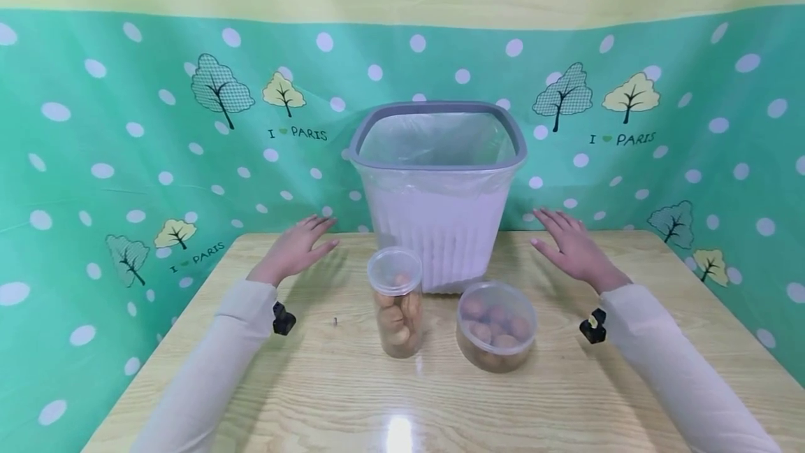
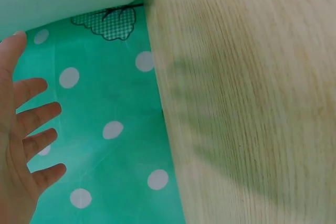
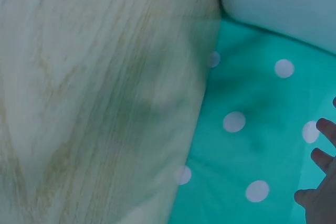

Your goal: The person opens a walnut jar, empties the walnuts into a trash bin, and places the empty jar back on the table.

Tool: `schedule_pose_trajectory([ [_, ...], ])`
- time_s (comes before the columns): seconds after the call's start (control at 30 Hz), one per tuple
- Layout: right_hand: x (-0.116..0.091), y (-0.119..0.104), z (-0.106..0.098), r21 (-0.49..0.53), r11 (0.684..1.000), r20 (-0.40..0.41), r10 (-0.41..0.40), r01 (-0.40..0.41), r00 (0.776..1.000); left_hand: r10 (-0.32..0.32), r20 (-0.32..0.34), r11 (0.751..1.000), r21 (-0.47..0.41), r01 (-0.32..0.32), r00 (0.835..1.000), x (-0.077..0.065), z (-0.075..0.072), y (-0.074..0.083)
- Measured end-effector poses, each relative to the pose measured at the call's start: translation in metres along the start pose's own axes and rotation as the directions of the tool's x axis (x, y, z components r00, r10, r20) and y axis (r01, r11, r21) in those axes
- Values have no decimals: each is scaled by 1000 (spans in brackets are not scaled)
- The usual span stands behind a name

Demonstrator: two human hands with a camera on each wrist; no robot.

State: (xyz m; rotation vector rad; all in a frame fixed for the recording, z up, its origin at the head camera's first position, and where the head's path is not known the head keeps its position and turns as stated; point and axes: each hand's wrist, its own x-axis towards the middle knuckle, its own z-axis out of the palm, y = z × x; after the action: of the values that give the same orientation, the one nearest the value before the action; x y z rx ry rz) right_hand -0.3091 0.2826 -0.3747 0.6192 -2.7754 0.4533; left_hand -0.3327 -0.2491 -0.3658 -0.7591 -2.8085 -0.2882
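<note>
My left hand (image 1: pixel 300 247) hovers left of the white bin, its fingers spread and nothing held. On the bin's other side, my right hand (image 1: pixel 574 247) is likewise outstretched and holds nothing. The waste bin (image 1: pixel 434 222) has a grey rim and a clear plastic liner. In front of it stands a tall clear jar (image 1: pixel 397 313) of tan pieces that look like nuts or biscuits. Right of the jar sits a low round clear tub (image 1: pixel 497 331) with walnut-like brown balls. In the left wrist view, the spread fingers (image 2: pixel 39 116) show over the green cloth.
A green dotted cloth (image 1: pixel 157 180) with tree prints hangs behind and along both sides of the wooden table (image 1: pixel 339 397). A tiny dark object (image 1: pixel 335 321) lies left of the jar. Both wrists wear small black devices (image 1: pixel 284 319).
</note>
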Motion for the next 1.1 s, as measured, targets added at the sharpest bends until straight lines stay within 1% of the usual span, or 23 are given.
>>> schedule_pose_trajectory([
  [0.17,-2,-5,-3,34,999,-37,-21,22,999,2,-5,1000,-14,-2,1000,-10,-4,7],
  [0.27,-4,-8,-5,44,998,-67,-45,48,997,7,-11,999,-39,-7,1000,-18,-5,14],
  [0.43,-11,-13,-13,79,994,-104,-68,77,992,16,-41,990,-139,-22,999,-27,-3,25],
  [0.57,-16,-22,-19,127,987,-119,-82,97,990,26,-75,969,-244,-44,997,-32,-2,33],
  [0.63,-17,-28,-21,152,980,-136,-109,130,985,30,-86,950,-307,-55,996,-34,-1,37],
  [0.73,-21,-42,-23,159,970,-163,-159,185,974,32,-100,909,-411,-71,994,-37,2,44],
  [0.83,-24,-54,-24,134,960,-200,-218,247,955,49,-124,848,-519,-107,991,-39,4,51],
  [0.97,-25,-70,-26,129,947,-237,-259,295,936,63,-146,763,-631,-142,987,-42,7,57],
  [1.03,-26,-78,-27,142,941,-246,-267,307,932,56,-146,728,-671,-140,988,-44,9,60],
  [1.07,-26,-82,-27,149,939,-249,-269,311,930,53,-148,715,-685,-141,988,-45,10,60],
  [1.1,-26,-85,-28,154,936,-252,-274,318,928,50,-150,707,-693,-141,987,-46,11,61],
])
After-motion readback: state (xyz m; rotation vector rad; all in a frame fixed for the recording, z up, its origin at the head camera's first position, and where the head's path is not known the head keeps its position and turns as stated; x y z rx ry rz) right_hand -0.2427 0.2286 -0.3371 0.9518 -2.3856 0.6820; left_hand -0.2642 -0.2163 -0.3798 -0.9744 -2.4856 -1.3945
